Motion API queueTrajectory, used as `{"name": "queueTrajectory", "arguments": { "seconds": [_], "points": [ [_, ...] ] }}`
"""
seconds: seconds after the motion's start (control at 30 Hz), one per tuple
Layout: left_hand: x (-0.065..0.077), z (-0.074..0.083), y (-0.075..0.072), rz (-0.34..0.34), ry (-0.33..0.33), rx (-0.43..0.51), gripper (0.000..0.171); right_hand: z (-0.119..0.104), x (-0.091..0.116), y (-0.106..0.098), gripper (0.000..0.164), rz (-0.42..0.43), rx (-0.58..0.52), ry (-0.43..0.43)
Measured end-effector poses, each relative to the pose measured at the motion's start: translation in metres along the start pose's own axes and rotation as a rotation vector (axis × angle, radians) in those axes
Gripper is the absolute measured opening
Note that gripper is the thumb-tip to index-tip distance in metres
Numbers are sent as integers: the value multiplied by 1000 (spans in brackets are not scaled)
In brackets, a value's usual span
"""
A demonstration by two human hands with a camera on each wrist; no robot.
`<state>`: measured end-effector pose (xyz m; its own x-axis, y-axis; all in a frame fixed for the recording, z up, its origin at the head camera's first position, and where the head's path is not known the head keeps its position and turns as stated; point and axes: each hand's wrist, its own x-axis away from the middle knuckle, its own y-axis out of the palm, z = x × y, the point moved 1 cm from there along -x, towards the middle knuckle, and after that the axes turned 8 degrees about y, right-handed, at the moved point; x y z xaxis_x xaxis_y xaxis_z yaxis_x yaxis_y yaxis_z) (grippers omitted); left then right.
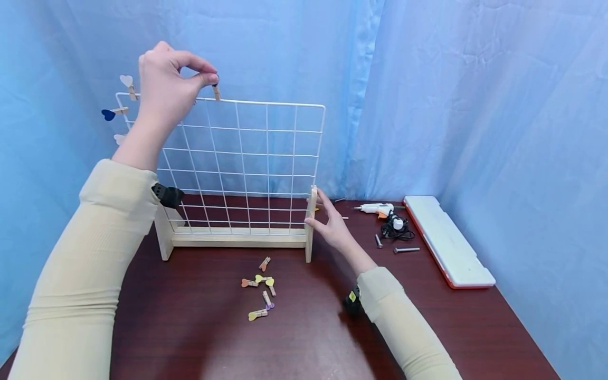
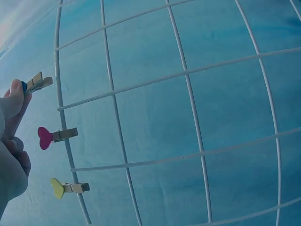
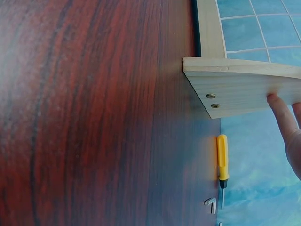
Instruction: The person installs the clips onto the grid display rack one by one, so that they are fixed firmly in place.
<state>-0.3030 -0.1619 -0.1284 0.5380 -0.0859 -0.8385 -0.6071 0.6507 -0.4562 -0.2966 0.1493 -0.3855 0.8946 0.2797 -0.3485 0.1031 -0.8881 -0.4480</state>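
My left hand [image 1: 163, 89] pinches a wooden clothespin [image 2: 37, 84] with a dark blue heart between thumb and forefinger, at the top wire of a white wire grid [image 1: 239, 153]. In the left wrist view its wooden end sits just beside that wire. Two clothespins, with a pink heart [image 2: 45, 138] and a yellow heart [image 2: 57, 188], are clipped along the same wire; the left hand hides them in the head view. Down at the right, my right hand [image 1: 332, 224] holds the wooden end board [image 1: 310, 243] of the grid's stand, its far fingers partly hidden.
Heart clothespins, one with a dark blue heart [image 1: 108, 114], hang at the grid's left corner. Several loose clothespins [image 1: 263, 279] lie before the stand. Rightward are a glue gun [image 1: 377, 208], black cord [image 1: 396, 229], bolts [image 1: 406, 250], a white case [image 1: 448, 243] and a yellow-handled screwdriver [image 3: 223, 157].
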Motion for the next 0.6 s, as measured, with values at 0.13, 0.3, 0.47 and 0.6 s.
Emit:
{"name": "queueTrajectory", "arguments": {
  "seconds": [0.13,0.3,0.47,0.6],
  "points": [
    [-2,-1,6,-16,22,-8,28,1,-1,0,76,-1,-6,-1],
    [2,-4,13,-52,10,-15,27,1,-1,0,76,1,-2,-7],
    [4,-7,14,-66,-24,-6,31,-1,0,0,77,1,22,8],
    [7,-5,10,-62,26,0,34,0,0,-1,77,3,20,16]
  ]
}}
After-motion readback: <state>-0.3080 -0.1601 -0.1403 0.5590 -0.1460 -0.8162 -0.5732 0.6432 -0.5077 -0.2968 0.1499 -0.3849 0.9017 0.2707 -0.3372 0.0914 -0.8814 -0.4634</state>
